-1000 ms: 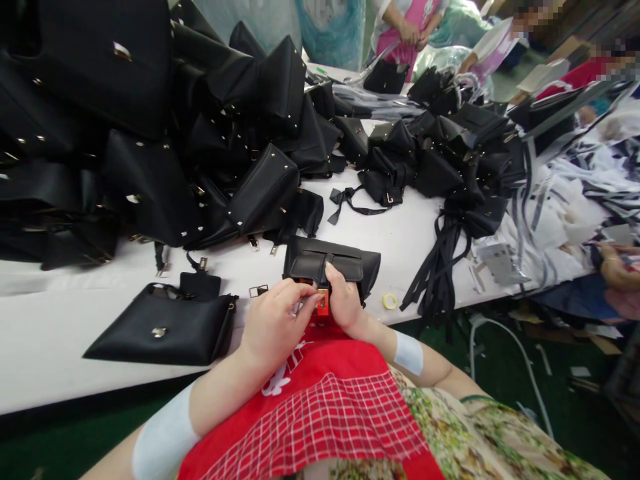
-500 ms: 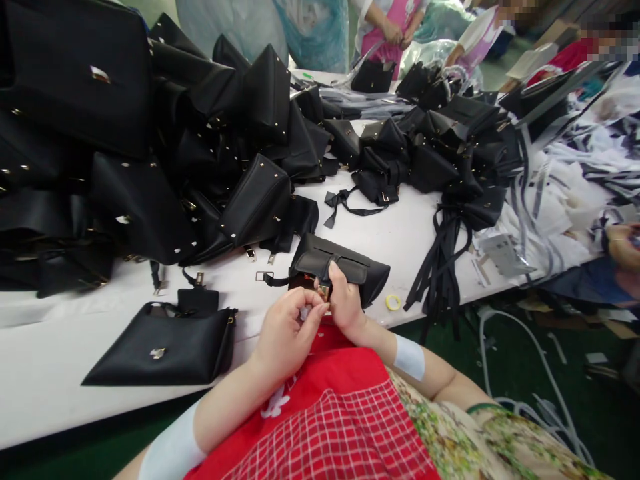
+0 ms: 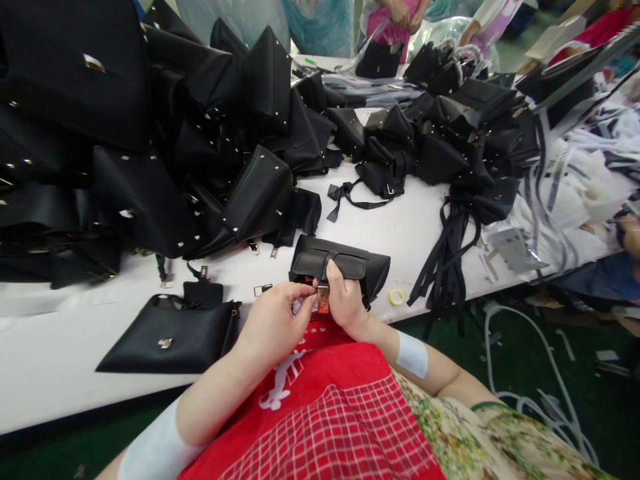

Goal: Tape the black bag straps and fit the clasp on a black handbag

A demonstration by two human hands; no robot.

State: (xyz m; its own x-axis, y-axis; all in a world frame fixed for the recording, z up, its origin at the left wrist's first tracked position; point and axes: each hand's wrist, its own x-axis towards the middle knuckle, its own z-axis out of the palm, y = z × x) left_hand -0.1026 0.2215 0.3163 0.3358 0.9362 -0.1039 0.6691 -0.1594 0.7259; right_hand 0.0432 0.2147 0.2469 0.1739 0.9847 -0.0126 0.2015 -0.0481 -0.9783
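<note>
A small black handbag [image 3: 367,257] lies tilted on the table's near edge, with a gold clasp [image 3: 323,299] facing me. My right hand [image 3: 346,300] grips the bag from the right, its thumb on the strap tab above the clasp. Just left of the clasp, the fingertips of my left hand [image 3: 275,320] are pinched together. Whatever they pinch is too small to make out. A square buckle [image 3: 262,289] shows left of the bag, beyond my left hand. Another black bag [image 3: 165,337] lies flat to the left, its gold lock facing up.
Black bags [image 3: 260,193] are heaped at the left and along the back. A bundle of black straps [image 3: 445,260] hangs over the front edge. Right of my hands lies a yellow ring [image 3: 396,297]. White wrapping [image 3: 575,193] covers the right side. Co-workers' hands [image 3: 407,15] are at the far side.
My left fingers have shifted slightly left off the clasp, which now shows more fully. My right hand keeps its grip on the bag. The view has tilted a little.
</note>
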